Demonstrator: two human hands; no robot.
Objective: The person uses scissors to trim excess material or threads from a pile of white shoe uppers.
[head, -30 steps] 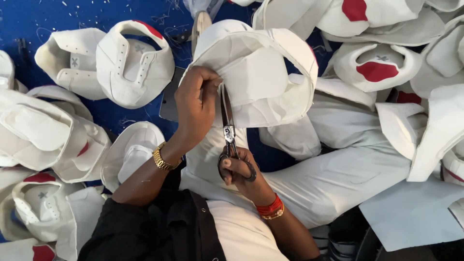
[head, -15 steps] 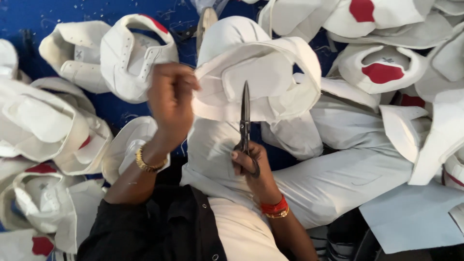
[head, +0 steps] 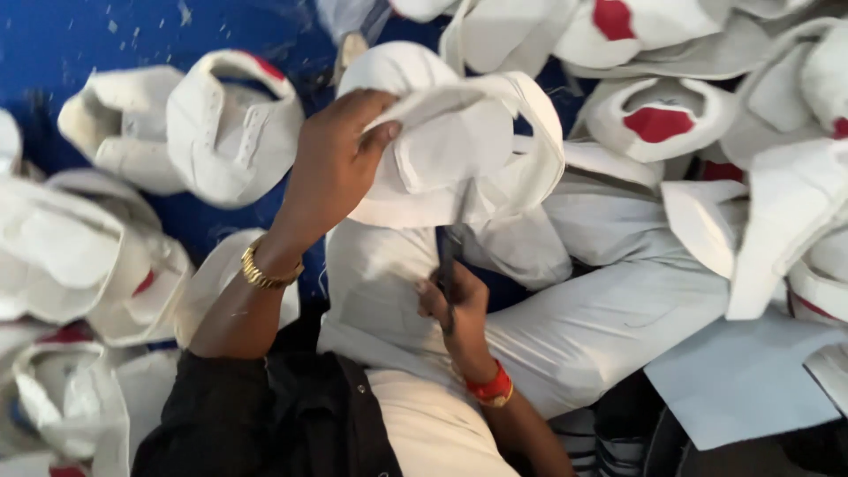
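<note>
Fingers of right hand (head: 455, 305) curled tight round scissors (head: 449, 256), blades now tipped up into the white cap (head: 450, 146) vs clear of it 0.5 s ago. Left hand (head: 340, 163) back on the cap, pinching its edge, held above lap. Trimming resumed, prob. More white caps (head: 190, 132) piled beyond on blue sheet (head: 79, 35).
</note>
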